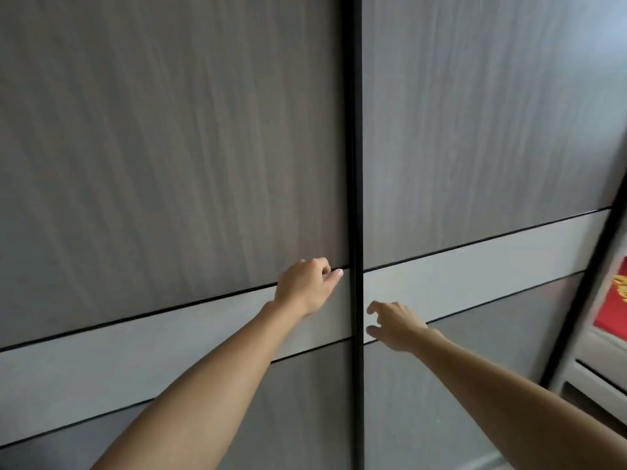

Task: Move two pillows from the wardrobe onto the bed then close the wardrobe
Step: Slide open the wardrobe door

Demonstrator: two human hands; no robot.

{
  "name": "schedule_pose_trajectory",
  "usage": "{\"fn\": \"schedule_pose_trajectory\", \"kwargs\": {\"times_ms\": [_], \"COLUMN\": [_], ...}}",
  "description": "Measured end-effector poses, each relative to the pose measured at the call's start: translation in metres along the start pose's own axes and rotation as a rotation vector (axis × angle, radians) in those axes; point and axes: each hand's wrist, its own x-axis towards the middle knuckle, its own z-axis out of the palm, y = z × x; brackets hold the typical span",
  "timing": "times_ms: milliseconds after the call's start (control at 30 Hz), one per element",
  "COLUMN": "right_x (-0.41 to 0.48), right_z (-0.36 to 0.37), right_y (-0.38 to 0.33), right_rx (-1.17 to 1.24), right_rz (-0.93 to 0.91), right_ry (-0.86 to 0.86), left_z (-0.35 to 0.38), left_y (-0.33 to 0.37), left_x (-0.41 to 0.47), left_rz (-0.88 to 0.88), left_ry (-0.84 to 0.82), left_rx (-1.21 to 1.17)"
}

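The wardrobe [169, 147] stands right in front of both hands, with two tall doors that meet at a dark strip [355, 164] running up and down. The left hand [305, 288] is just left of that strip, fingers curled against the door edge, holding nothing. The right hand [393, 325] is just right of the strip and a bit lower, half open and empty; I cannot tell if it touches the door. No pillows or bed show. Past the right hand, a gap shows a red thing [614, 305] inside.
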Motion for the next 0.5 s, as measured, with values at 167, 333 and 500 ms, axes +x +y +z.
{"fn": "schedule_pose_trajectory", "kwargs": {"times_ms": [167, 333, 500], "right_x": [0.034, 0.051, 0.055], "right_z": [0.028, 0.046, 0.049], "right_y": [0.008, 0.024, 0.023], "right_rx": [0.013, -0.035, -0.016], "right_rz": [-0.110, -0.272, -0.420], "right_ry": [0.018, 0.179, 0.241], "left_z": [0.012, 0.028, 0.033], "left_y": [0.020, 0.039, 0.035], "left_x": [0.048, 0.071, 0.069], "left_rz": [0.019, -0.025, -0.043], "left_ry": [0.210, 0.301, 0.357], "left_rx": [0.031, 0.139, 0.169]}}
